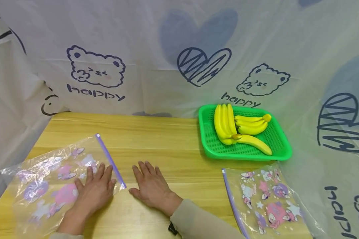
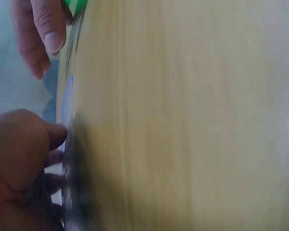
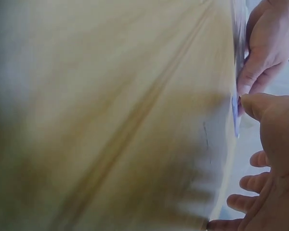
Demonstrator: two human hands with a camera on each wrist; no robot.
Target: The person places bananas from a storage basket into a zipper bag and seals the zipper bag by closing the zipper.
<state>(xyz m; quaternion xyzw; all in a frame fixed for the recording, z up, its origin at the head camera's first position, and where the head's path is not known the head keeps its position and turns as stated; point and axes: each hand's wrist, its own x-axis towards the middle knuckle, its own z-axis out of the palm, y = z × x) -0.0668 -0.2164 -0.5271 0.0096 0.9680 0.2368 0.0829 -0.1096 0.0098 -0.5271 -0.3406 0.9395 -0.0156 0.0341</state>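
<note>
My left hand (image 1: 96,190) lies with its fingers spread on a clear zip bag (image 1: 65,196) printed with pink, purple and white figures. This bag is flat, and its purple zip strip runs along the right side, just past the fingertips. In the left wrist view the fingers (image 2: 53,159) of that hand meet the thin bag edge-on. To the right of the bag my right hand (image 1: 154,188) holds nothing, its fingers extended low over the wooden table (image 1: 155,142). The right wrist view shows this hand's spread fingers (image 3: 255,183) close to the tabletop.
Toward the back right stands a green basket (image 1: 245,156) with two bunches of bananas (image 1: 224,124) and a single banana (image 1: 257,144). A second printed zip bag (image 1: 269,199) lies in front of it. A patterned cloth (image 1: 155,83) hangs behind the table.
</note>
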